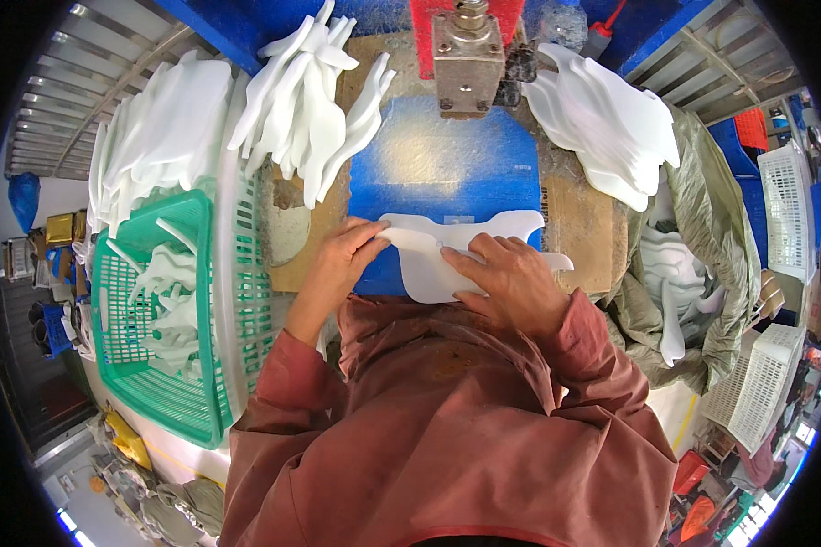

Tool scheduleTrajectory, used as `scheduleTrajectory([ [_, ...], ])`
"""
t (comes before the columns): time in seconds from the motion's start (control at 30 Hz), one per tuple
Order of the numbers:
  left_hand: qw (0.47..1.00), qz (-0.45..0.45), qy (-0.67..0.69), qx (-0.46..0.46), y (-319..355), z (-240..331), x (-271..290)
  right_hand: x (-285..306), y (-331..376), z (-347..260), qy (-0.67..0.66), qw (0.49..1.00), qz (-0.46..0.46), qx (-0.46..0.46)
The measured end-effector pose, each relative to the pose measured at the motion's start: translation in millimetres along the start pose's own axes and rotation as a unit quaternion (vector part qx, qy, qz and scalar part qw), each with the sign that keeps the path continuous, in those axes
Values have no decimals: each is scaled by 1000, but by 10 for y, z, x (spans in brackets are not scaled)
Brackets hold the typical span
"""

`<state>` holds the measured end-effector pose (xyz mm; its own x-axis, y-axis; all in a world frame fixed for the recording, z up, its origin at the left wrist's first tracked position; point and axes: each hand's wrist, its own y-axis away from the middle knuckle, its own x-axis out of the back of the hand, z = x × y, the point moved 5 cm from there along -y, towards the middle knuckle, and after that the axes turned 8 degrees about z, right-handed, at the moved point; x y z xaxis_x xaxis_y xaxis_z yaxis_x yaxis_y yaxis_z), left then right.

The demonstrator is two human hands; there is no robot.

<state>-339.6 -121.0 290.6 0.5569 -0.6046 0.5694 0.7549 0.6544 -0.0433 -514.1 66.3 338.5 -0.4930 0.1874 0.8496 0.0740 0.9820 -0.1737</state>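
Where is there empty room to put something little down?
On the blue board, between the metal block and the held white piece. A smaller cardboard patch lies between board, right pile and bag. Crowded: left pile, right pile, bag, basket.

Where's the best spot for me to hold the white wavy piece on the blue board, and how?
Probably pinch the white wavy piece by its narrow left end, coming from the left. That end sticks out from the wide middle and looks thin enough for thumb and fingers. The person's left hand pinches there; the right hand is over the other side.
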Motion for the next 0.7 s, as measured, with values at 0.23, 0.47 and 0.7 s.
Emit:
scheduleTrajectory([
  [0.23,995,52,-62,-61,-157,-121,-80,-173,-193,158,-8,1000,-13,7],
  [0.47,985,77,-121,-93,-206,-186,-147,-243,-285,222,-13,999,-34,-4],
  [0.7,986,85,-130,-64,-209,-241,-193,-301,-305,280,-24,999,-36,-5],
])
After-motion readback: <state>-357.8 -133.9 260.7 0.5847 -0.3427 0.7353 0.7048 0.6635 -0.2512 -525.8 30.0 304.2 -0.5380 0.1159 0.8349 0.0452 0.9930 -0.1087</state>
